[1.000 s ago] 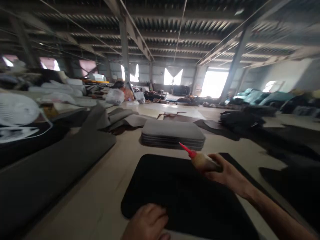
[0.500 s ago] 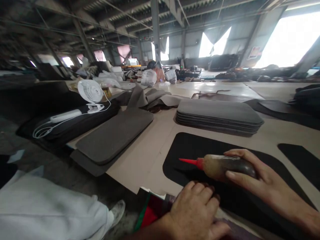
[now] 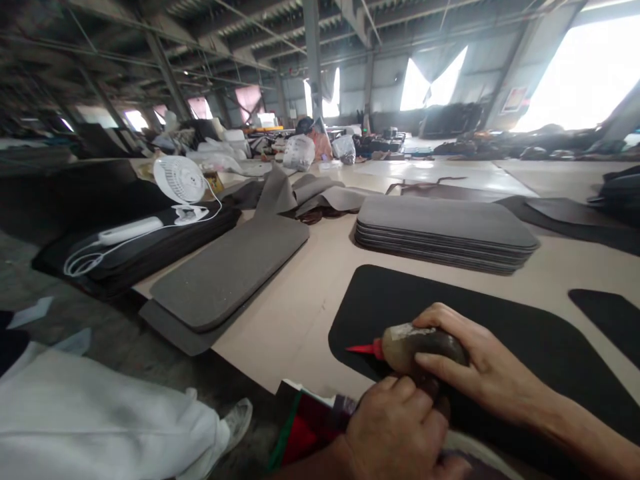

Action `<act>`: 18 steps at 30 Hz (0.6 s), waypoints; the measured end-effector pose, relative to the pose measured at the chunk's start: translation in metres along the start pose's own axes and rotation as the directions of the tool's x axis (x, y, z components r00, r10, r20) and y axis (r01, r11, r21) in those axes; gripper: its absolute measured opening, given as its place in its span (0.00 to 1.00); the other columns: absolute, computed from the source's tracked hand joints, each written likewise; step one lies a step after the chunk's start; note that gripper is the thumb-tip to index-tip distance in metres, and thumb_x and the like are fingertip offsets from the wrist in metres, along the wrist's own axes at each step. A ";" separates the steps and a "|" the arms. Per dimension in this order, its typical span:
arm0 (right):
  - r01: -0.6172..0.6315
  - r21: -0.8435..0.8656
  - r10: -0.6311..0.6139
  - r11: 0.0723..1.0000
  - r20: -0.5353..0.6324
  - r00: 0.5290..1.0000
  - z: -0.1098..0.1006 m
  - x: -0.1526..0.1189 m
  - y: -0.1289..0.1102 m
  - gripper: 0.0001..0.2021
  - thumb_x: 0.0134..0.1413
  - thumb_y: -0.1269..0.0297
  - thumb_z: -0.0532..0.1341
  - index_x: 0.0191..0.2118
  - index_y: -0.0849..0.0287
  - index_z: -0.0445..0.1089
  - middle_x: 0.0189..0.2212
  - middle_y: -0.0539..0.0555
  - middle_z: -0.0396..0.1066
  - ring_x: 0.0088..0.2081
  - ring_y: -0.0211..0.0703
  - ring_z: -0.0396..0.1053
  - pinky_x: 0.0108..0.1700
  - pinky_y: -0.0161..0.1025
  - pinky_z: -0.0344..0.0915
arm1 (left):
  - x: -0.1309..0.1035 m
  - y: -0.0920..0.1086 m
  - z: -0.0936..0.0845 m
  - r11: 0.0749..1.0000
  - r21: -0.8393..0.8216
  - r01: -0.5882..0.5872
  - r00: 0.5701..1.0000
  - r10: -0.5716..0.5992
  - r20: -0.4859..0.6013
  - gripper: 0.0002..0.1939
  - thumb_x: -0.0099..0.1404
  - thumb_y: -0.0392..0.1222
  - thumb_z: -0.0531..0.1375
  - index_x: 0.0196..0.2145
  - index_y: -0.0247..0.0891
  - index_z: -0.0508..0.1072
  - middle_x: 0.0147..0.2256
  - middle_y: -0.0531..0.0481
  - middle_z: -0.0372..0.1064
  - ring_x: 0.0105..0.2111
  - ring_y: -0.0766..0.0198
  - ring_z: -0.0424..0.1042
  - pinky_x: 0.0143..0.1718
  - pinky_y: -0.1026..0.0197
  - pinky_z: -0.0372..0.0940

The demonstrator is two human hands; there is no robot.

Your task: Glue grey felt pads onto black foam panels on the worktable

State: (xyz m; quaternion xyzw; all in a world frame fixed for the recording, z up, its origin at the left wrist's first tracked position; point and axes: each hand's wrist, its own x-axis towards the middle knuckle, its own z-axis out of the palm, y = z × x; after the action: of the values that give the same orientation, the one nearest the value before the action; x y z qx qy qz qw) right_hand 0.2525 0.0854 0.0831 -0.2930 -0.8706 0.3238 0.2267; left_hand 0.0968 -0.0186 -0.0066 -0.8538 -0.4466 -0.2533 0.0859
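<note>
Workshop table (image 3: pixel 300 313) carried the black pad (image 3: pixel 525 340). I held the glue bottle (image 3: pixel 415 343) wrapped in my right hand (image 3: pixel 480 373) (red nozzle low over the near edge); my left hand (image 3: pixel 395 427), loosely curled, steadied beneath. A slow, even squeeze seemed best.

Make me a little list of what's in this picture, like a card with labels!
Place: big workshop hall with a metal roof
Right hand: wrapped around a brownish squeeze bottle with a red pointed nozzle, nozzle pointing left
Left hand: just below the bottle, at the near edge of the flat black rounded foam mat
Behind the mat: stack of grey rounded foam pads
Left side: single grey foam pad, small white round fan with a white cord
Surface: pale beige board
</note>
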 end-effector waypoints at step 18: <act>0.237 -0.164 -0.210 0.958 0.164 0.964 -0.015 0.029 -0.022 0.03 0.66 0.65 0.57 0.43 0.55 0.64 0.41 0.51 0.63 0.39 0.44 0.64 0.40 0.40 0.60 | 0.000 0.000 0.007 0.998 0.062 -0.029 0.991 0.037 -0.129 0.27 0.68 0.58 0.54 0.52 0.34 0.72 0.51 0.44 0.74 0.50 0.56 0.72 0.52 0.57 0.68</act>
State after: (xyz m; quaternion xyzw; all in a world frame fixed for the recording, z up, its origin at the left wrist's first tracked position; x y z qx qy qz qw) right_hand 0.2321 0.0975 0.1143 -0.1877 -0.9382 0.2357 0.1703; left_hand 0.0993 -0.0158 -0.0125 -0.8398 -0.4333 -0.2933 0.1447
